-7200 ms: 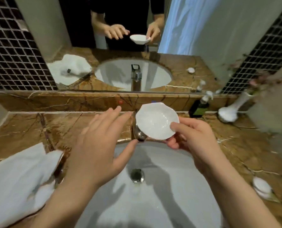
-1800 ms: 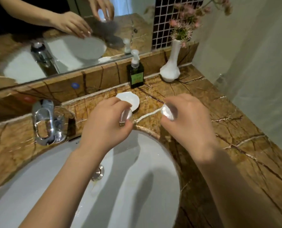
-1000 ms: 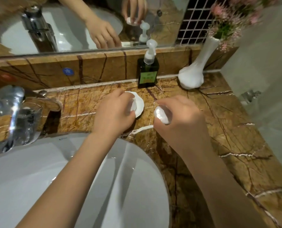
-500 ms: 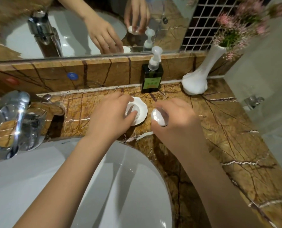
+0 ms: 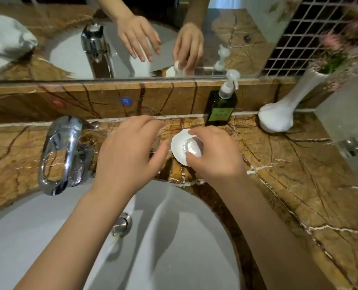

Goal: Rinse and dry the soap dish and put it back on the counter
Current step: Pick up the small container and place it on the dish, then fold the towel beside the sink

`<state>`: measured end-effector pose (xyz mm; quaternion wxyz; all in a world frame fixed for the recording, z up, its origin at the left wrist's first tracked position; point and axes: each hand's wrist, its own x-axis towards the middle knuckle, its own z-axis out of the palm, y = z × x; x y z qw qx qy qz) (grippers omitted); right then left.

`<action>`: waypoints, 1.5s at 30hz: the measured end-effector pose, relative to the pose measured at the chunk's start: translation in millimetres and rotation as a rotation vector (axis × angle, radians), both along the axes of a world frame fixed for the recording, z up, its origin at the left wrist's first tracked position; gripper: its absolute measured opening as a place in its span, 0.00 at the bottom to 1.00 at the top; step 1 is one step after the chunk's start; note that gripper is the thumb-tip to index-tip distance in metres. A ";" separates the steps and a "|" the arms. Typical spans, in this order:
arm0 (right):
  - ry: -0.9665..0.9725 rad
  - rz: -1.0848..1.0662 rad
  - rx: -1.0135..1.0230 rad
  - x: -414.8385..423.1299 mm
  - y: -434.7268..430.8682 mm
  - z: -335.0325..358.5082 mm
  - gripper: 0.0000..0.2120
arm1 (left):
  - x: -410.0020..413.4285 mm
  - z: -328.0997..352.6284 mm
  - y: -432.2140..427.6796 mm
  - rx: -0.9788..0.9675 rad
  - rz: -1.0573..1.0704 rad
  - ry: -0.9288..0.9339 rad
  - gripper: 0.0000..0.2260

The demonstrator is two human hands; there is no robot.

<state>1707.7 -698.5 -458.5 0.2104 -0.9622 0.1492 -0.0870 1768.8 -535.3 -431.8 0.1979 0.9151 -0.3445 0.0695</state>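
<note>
The white soap dish (image 5: 177, 146) rests on the brown marble counter (image 5: 288, 164) behind the basin, just in front of the green pump bottle. My right hand (image 5: 213, 155) is over the dish and grips a small wrapped white soap (image 5: 192, 147), holding it in or just above the dish. My left hand (image 5: 127, 151) hovers to the left of the dish with its fingers spread and nothing in it.
A chrome tap (image 5: 58, 153) stands left of my hands above the white basin (image 5: 173, 248). A green pump bottle (image 5: 222, 107) and a white vase with pink flowers (image 5: 278, 118) stand against the back ledge. The mirror shows a white towel (image 5: 4, 40).
My left hand has let go of the dish and drawn back to the left, fingers spread. My right hand has carried the wrapped soap over onto the dish. The view has shifted left.
</note>
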 end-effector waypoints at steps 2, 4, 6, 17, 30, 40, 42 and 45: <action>0.005 0.019 0.003 5.2 1.9 -3.9 0.22 | -1.2 -1.5 3.4 0.006 0.007 -0.001 0.16; 0.005 0.028 -0.005 9.3 1.8 -7.0 0.22 | -1.7 -3.6 6.5 0.031 0.015 0.004 0.16; 0.005 0.033 -0.013 12.6 0.6 -9.2 0.22 | -1.6 -6.2 9.6 0.060 0.027 0.011 0.16; 0.046 0.038 -0.017 12.7 -1.1 -9.7 0.21 | -7.9 -3.3 11.9 0.088 0.071 0.038 0.15; -0.224 0.051 -0.227 -36.8 -40.6 170.3 0.32 | -13.4 133.7 -22.5 0.022 0.051 -0.125 0.24; -0.212 -0.016 -0.286 -81.1 -59.9 228.8 0.33 | -38.2 196.6 -44.4 -0.003 -0.011 -0.173 0.25; -0.221 -0.011 -0.298 -81.9 -57.0 236.1 0.33 | -41.9 202.9 -45.8 -0.008 -0.014 -0.171 0.25; -0.218 -0.001 -0.313 -81.8 -48.5 241.5 0.33 | -46.2 207.9 -40.4 -0.007 -0.010 -0.168 0.25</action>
